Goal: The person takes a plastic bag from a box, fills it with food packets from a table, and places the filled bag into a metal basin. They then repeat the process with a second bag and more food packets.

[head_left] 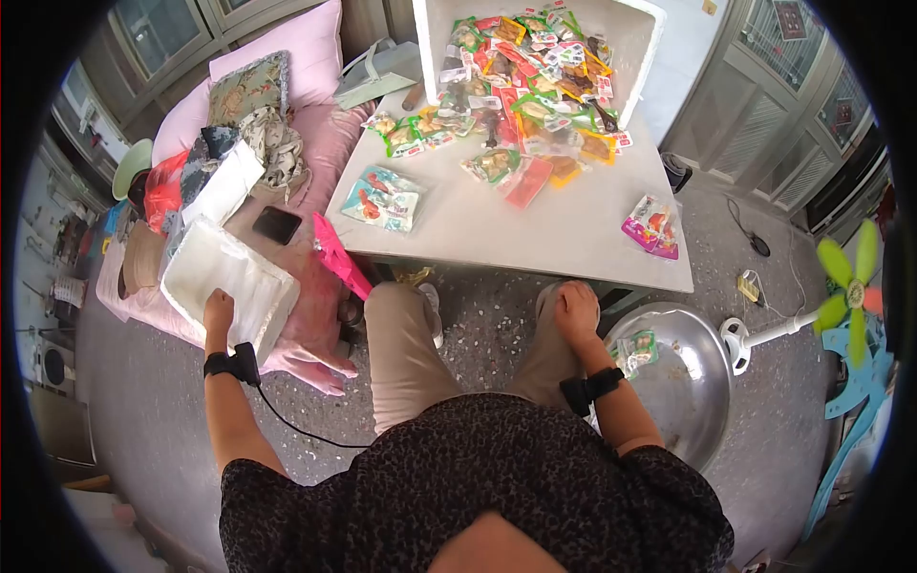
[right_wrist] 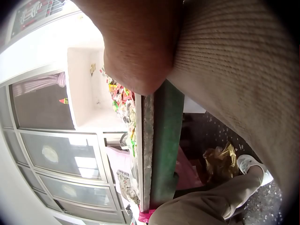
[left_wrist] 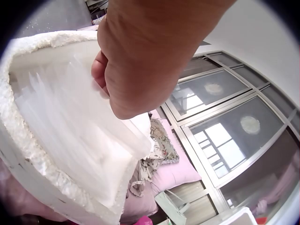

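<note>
My left hand (head_left: pixel 219 309) is over a white foam box (head_left: pixel 277 294) on the pink-covered seat, its fingers curled. In the left wrist view, translucent plastic bags (left_wrist: pixel 70 122) fill the box, and the left hand (left_wrist: pixel 136 65) pinches the plastic at their upper edge; the fingertips are partly hidden. My right hand (head_left: pixel 576 310) rests on my right knee beside the table edge, fingers loosely bent and holding nothing. On the white table (head_left: pixel 458 239) nearby lie a blue-and-white food packet (head_left: pixel 383 200) and a pink-and-purple packet (head_left: pixel 651 227).
A large foam box (head_left: pixel 651 48) lies tipped on the table, spilling many small snack packets (head_left: pixel 535 72). At my right a metal basin (head_left: pixel 702 382) holds a few packets, with a green-bladed fan (head_left: pixel 855 291) beyond. A phone (head_left: pixel 277 225) and pink umbrella-like item (head_left: pixel 336 256) lie left.
</note>
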A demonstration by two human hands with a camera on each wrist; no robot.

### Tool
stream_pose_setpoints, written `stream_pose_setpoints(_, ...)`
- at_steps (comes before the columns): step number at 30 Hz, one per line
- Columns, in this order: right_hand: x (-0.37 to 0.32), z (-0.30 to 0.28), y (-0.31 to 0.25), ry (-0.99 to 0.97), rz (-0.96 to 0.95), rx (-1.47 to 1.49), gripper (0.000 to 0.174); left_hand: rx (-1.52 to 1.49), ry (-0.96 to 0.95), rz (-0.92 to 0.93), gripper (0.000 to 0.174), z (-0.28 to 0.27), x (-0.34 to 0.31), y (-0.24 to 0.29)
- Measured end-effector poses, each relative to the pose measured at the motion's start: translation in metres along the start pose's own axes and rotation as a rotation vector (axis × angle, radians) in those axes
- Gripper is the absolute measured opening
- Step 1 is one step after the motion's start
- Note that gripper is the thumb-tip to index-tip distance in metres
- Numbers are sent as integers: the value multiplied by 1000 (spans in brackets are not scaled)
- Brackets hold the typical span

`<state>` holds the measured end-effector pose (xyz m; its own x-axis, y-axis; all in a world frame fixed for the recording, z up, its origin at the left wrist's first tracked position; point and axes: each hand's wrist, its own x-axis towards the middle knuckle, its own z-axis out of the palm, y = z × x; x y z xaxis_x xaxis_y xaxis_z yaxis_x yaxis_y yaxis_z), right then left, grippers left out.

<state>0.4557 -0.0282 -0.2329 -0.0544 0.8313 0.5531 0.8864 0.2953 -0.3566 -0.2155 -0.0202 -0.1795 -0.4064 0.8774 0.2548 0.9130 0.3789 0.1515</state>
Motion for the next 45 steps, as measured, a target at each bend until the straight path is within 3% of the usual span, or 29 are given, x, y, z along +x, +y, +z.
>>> stream_pose_setpoints(3, 0, 3, 1, 27, -11, -12, 8, -337, 40, -154, 17, -37, 1, 18)
stream_pose_setpoints(5, -3, 1, 3, 20, -19, -16, 8, 45, -76, 117, 15, 5, 9, -31)
stream_pose_setpoints(7, 0, 4, 3, -3, -23, 17, 8, 165, -23, 301, 14, -11, 8, -19)
stream_pose_setpoints(8, -2, 9, 7, -9, -30, -11, 9, 44, 65, 296, 14, -21, 10, -11)
stream_pose_setpoints(9, -2, 10, 8, -9, -40, 37, 8, -408, -11, -106, 13, -35, 9, 9)
stream_pose_setpoints(10, 0, 6, 4, -26, -27, 51, 8, -795, -175, -333, 12, -55, 5, 27)
stream_pose_setpoints(13, 0, 8, 7, -29, -48, 67, 8, -1210, -172, -370, 6, -83, -3, 52)
stream_pose_setpoints(16, -1, 8, 7, -2, -91, 58, 10, -1481, -259, -292, 6, -89, -1, 59)
stream_pose_setpoints(20, 0, 6, 8, -10, -47, 160, 12, -1778, -367, -19, 8, -104, -7, 96)
stream_pose_setpoints(22, 1, 5, 1, 25, -27, 159, 11, -1802, -440, 30, 8, -125, -24, 141)
stream_pose_setpoints(25, 15, -5, -34, -88, 208, 544, 11, -1841, -626, 134, 10, -105, -22, 175)
stream_pose_setpoints(27, 30, -8, -55, -204, 222, 723, 12, -1825, -786, 205, 12, -96, -43, 219)
stream_pose_setpoints(29, 48, -18, -96, -437, 422, 1133, 16, -1430, -796, 227, 13, -71, -83, 276)
stream_pose_setpoints(31, 54, -20, -118, -561, 485, 1293, 22, -1472, -919, 204, 13, -59, -114, 319)
stream_pose_setpoints(33, 51, -12, -126, -633, 526, 1393, 23, -1325, -940, 234, 13, -30, -132, 339)
stream_pose_setpoints(36, 48, -10, -135, -702, 510, 1408, 25, -993, -670, 382, 15, -9, -153, 361)
stream_pose_setpoints(39, 43, -3, -129, -706, 503, 1411, 27, -937, -545, 432, 16, -17, -162, 373)
stream_pose_setpoints(45, 42, -7, -125, -616, 493, 1415, 26, -794, -452, 387, 13, -18, -169, 389)
